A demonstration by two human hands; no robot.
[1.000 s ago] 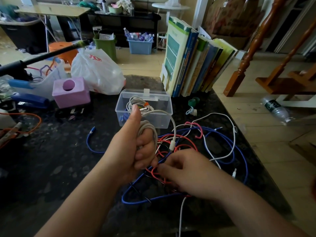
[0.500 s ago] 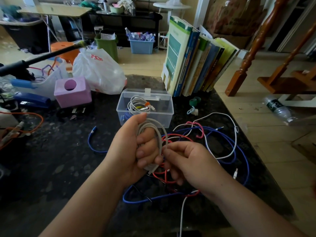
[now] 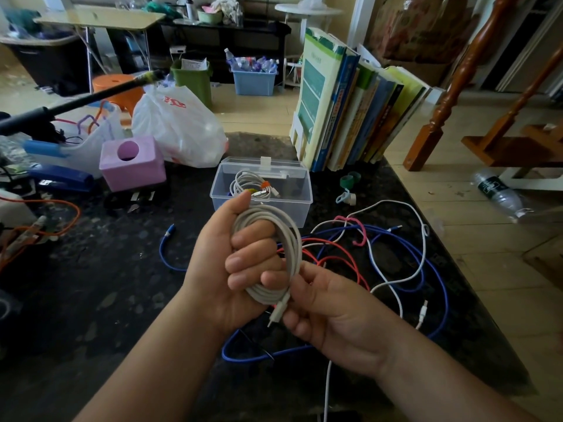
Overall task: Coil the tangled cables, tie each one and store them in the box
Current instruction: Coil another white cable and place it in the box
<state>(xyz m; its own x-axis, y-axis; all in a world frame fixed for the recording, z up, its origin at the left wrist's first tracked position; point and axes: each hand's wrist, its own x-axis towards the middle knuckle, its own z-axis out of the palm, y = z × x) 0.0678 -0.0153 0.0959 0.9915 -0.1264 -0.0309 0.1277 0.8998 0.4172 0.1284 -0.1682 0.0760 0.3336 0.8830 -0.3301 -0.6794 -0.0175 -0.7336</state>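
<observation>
Finishing 1 coil: left hand (image 3: 231, 263) curling round the white cable coil (image 3: 274, 257), right hand (image 3: 329, 309) pinching its plug end, just before the box (image 3: 262, 190). Needing a tie next, probably.

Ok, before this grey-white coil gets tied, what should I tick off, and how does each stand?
1. Coil held: ok, left hand grips the loops.
2. Loose plug end controlled: ok, right hand pinches it.
3. Tie in hand: not ok, none visible in either hand.
4. Box open: ok, one tied coil lies inside.
5. Coil free of the tangle on the table: cannot tell, hands hide the crossing.
</observation>
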